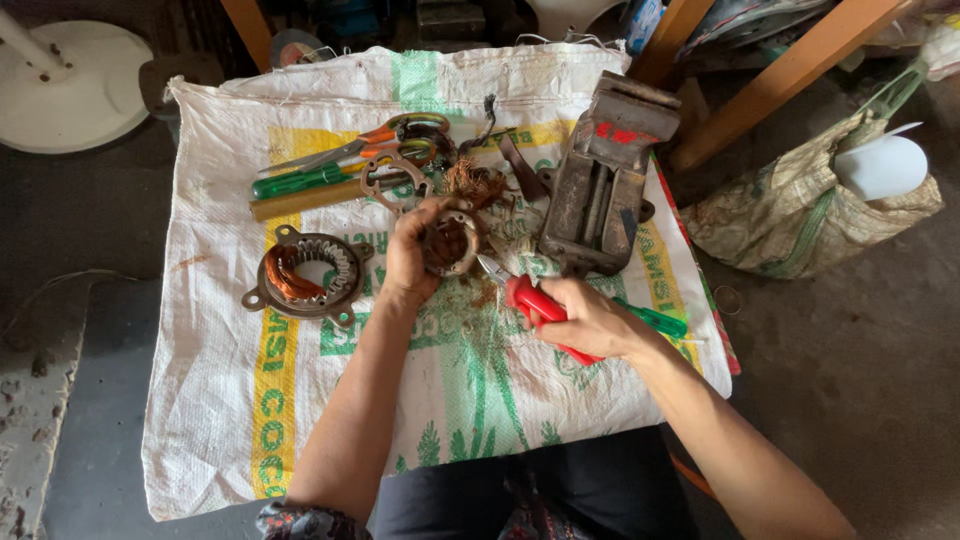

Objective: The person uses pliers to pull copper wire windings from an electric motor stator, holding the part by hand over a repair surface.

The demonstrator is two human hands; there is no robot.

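Observation:
My left hand [412,252] grips a small round motor stator [450,244] with copper windings, held up over a white woven sack [220,420]. My right hand [590,318] is closed on red-handled pliers [530,300], whose metal jaws [492,268] point at the stator's lower right rim. A tuft of loose copper wire [468,182] lies just beyond the stator.
A second stator with copper coils [308,274] lies left of my left hand. Scissors [385,135], a green-handled screwdriver [300,182], a metal ring gasket [390,180] and a wooden stick lie at the back. A grey bench vise [600,180] stands right. A bag [810,210] sits on the floor.

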